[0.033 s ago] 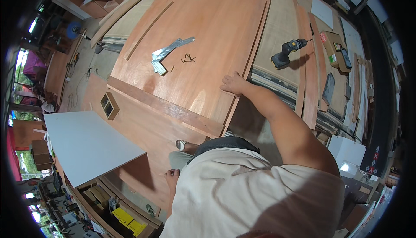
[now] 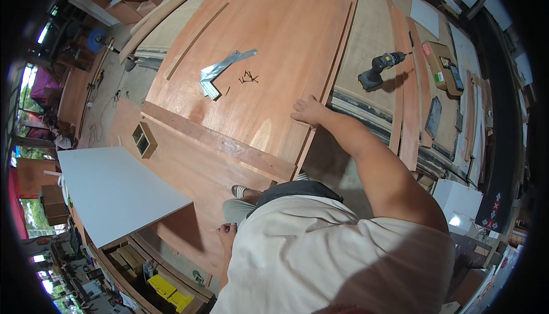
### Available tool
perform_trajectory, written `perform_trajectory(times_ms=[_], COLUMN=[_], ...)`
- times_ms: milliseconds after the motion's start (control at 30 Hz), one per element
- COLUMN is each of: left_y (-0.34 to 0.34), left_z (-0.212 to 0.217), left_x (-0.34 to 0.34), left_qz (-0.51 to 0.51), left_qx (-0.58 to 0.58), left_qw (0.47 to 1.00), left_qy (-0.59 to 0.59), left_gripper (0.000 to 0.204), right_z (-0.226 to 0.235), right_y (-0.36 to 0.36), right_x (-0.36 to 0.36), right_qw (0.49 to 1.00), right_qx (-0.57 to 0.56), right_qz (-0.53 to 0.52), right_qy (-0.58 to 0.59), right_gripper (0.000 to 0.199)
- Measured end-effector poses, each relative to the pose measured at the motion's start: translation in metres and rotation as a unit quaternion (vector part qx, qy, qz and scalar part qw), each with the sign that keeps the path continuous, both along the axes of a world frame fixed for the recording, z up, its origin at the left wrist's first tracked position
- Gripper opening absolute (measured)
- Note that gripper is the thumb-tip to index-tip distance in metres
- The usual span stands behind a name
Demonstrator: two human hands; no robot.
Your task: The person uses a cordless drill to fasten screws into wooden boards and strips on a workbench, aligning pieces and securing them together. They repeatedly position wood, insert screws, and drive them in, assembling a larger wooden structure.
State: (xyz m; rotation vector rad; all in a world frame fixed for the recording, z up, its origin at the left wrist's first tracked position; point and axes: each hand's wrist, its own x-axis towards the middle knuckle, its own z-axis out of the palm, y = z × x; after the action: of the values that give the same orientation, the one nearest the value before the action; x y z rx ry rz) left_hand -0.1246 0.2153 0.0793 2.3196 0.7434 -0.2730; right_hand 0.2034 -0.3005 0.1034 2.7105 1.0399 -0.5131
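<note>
Far left, a white panel (image 2: pixel 117 191) juts out with its corner over the lower brown board, and just above it a small open wooden box (image 2: pixel 144 140) sits on that board's surface. Low down, the left hand (image 2: pixel 227 231) hangs by the person's hip, fingers curled in; whether it grips anything, I cannot tell. Moving across, the big plywood sheet (image 2: pixel 257 57) lies broad and mostly bare, with a thin wooden strip (image 2: pixel 197 40) slanting along its left side, folded metal brackets (image 2: pixel 220 71) near the middle and a scatter of dark screws (image 2: pixel 247 77) just beside them. Now the right hand (image 2: pixel 309 110), fingers spread flat, presses down at the sheet's right edge, right by the narrow batten (image 2: pixel 337 51) running along it. Beyond, well apart, a cordless drill (image 2: pixel 377 71) lies on the neighbouring bench (image 2: pixel 366 34) among long planks.
</note>
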Motion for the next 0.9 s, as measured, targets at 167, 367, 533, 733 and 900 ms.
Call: perform_trajectory(times_ms=[167,367,533,733,900], left_y=[0.008,0.017,0.008,0.002,0.001], left_z=[-0.007,-0.020,-0.005,0.005,-0.001], left_x=[0.001,-0.005,-0.001,-0.009,-0.017], left_qz=[-0.007,0.044,0.011,0.030,0.069], left_qx=[0.014,-0.013,0.033,0.024,-0.004], left_qw=[1.000,0.999,0.999,0.999,0.998], left_qy=[0.001,0.012,0.009,0.013,0.003], left_gripper=[0.029,0.030,0.030,0.030,0.031], right_z=[-0.004,-0.003,-0.012,-0.017,-0.003], right_y=[0.000,0.004,0.004,-0.002,-0.002], right_x=[-0.001,0.001,0.001,-0.008,-0.008], right_qw=[1.000,1.000,1.000,0.999,0.998], right_qx=[0.015,0.019,0.018,0.043,0.064], right_qz=[0.010,0.005,-0.013,-0.017,-0.016], right_qy=[-0.009,-0.001,0.007,0.004,0.013], right_gripper=[0.086,0.082,0.085,0.093,0.089])
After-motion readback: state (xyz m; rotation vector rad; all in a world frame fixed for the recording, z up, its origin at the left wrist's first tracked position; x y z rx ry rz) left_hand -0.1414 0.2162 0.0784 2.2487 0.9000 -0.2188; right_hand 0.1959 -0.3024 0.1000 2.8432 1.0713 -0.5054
